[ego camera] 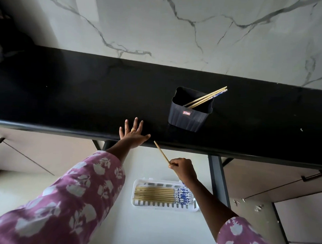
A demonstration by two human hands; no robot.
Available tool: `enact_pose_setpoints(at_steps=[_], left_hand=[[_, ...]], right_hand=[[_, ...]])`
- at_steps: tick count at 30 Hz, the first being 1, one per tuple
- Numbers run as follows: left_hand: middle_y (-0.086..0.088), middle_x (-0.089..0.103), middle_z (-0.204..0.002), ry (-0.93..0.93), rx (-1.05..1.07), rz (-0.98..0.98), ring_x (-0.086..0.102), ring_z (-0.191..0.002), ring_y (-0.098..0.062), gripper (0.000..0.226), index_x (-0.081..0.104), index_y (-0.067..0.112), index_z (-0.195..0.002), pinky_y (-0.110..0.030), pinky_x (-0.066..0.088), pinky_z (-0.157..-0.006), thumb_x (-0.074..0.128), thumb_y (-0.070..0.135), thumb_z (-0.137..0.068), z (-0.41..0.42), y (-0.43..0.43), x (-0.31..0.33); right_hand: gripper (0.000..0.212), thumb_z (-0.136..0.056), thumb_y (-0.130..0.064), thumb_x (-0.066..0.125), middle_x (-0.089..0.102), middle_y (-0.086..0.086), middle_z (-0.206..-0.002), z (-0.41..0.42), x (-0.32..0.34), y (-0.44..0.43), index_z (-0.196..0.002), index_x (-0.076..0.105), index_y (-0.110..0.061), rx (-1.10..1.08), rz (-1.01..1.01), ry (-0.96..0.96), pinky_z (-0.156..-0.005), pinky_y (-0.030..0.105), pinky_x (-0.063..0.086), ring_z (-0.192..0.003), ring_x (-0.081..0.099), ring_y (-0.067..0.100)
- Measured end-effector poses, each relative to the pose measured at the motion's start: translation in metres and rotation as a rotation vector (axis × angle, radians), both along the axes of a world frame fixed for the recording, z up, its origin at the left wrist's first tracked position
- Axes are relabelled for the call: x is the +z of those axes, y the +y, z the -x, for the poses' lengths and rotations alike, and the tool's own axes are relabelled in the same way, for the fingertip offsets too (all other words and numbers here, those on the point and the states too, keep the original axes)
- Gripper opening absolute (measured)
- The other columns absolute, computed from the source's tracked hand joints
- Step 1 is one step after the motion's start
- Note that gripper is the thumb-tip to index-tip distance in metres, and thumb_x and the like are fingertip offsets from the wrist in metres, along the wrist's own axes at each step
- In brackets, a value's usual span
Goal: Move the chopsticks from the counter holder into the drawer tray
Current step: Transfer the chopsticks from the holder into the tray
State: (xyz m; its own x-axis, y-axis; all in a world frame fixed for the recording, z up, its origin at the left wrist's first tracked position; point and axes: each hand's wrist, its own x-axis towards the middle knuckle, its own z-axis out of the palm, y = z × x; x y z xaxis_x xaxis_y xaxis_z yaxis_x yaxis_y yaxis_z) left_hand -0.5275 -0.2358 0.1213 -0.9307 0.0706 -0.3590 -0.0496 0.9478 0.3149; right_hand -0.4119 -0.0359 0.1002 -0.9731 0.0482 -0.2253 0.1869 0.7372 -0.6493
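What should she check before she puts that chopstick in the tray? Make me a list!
1. Chopstick gripped by the right hand: ok, fist closed around its lower end.
2. Tray sits below that hand: ok, in the open drawer.
3. Room left in the tray: cannot tell, a row of chopsticks already fills much of it.
4. Which way to point it: ok, blue patterned ends lie to the right.
5. Left hand out of the way: ok, flat on the counter edge.
6. Holder emptied: not ok, a few chopsticks remain.
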Motion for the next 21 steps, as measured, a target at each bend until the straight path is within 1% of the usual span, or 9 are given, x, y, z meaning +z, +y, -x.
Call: enact_pose_setpoints(at_steps=[2, 4, 6, 8, 10, 13, 18, 21], left_hand=[[0.016, -0.022, -0.154, -0.033, -0.002, -0.003, -0.027, -0.141, -0.027, 0.086, -0.007, 0.037, -0.148, -0.050, -0.011, -0.112, 0.041, 0.067, -0.084, 0.003, 0.001, 0.002], [0.018, -0.022, -0.154, -0.062, -0.009, -0.003, -0.027, -0.141, -0.028, 0.093, -0.008, 0.037, -0.148, -0.051, -0.011, -0.112, 0.046, 0.070, -0.079, 0.004, 0.002, 0.002], [0.019, -0.021, -0.154, -0.074, -0.015, -0.006, -0.026, -0.141, -0.028, 0.097, -0.008, 0.038, -0.147, -0.051, -0.010, -0.112, 0.049, 0.071, -0.077, 0.004, 0.001, 0.001], [0.019, -0.021, -0.154, -0.080, -0.013, -0.015, -0.027, -0.141, -0.028, 0.097, -0.009, 0.038, -0.147, -0.051, -0.011, -0.112, 0.049, 0.071, -0.076, 0.004, 0.000, 0.000], [0.019, -0.021, -0.154, -0.085, -0.009, -0.023, -0.027, -0.141, -0.028, 0.097, -0.009, 0.038, -0.147, -0.052, -0.011, -0.112, 0.049, 0.071, -0.076, 0.004, -0.001, -0.002], [0.020, -0.022, -0.153, -0.102, -0.004, -0.022, -0.028, -0.140, -0.028, 0.098, -0.009, 0.039, -0.147, -0.052, -0.011, -0.112, 0.050, 0.071, -0.076, 0.004, -0.003, -0.002], [0.020, -0.021, -0.154, -0.103, -0.004, -0.014, -0.027, -0.141, -0.029, 0.098, -0.009, 0.039, -0.147, -0.052, -0.010, -0.112, 0.050, 0.072, -0.076, 0.005, -0.004, -0.001], [0.020, -0.021, -0.154, -0.098, 0.003, -0.014, -0.027, -0.141, -0.028, 0.098, -0.009, 0.039, -0.147, -0.052, -0.010, -0.112, 0.050, 0.071, -0.076, 0.004, -0.005, -0.002]], right_hand=[[0.013, -0.083, -0.016, 0.065, 0.072, 0.009, -0.082, -0.005, -0.014, 0.000, -0.087, 0.073, -0.007, 0.054, -0.040, -0.063, -0.063, 0.020, 0.035, -0.073, 0.058, 0.018], [0.017, -0.084, -0.016, 0.066, 0.074, 0.010, -0.093, -0.011, -0.026, -0.004, -0.095, 0.073, -0.007, 0.097, -0.057, -0.111, -0.070, 0.021, 0.043, -0.086, 0.065, 0.021], [0.018, -0.084, -0.017, 0.064, 0.074, 0.011, -0.097, -0.019, -0.035, -0.011, -0.098, 0.073, -0.009, 0.181, -0.114, -0.147, -0.078, 0.026, 0.051, -0.093, 0.066, 0.025], [0.021, -0.084, -0.017, 0.058, 0.073, 0.010, -0.101, -0.024, -0.042, -0.020, -0.098, 0.073, -0.013, 0.304, -0.203, -0.181, -0.083, 0.031, 0.052, -0.097, 0.064, 0.028], [0.024, -0.082, -0.012, 0.053, 0.072, 0.010, -0.103, -0.029, -0.047, -0.026, -0.096, 0.073, -0.012, 0.424, -0.283, -0.217, -0.083, 0.032, 0.051, -0.099, 0.063, 0.029], [0.021, -0.078, -0.004, 0.047, 0.068, 0.019, -0.095, -0.036, -0.055, -0.033, -0.083, 0.067, -0.004, 0.558, -0.410, -0.270, -0.073, 0.033, 0.050, -0.092, 0.065, 0.035], [0.021, -0.083, 0.001, 0.044, 0.065, 0.021, -0.106, -0.047, -0.071, -0.035, -0.093, 0.062, 0.000, 0.680, -0.568, -0.273, -0.080, 0.039, 0.050, -0.100, 0.063, 0.039], [0.023, -0.087, 0.000, 0.039, 0.065, 0.022, -0.109, -0.052, -0.076, -0.040, -0.093, 0.061, 0.001, 0.693, -0.592, -0.263, -0.081, 0.039, 0.049, -0.103, 0.062, 0.039]])
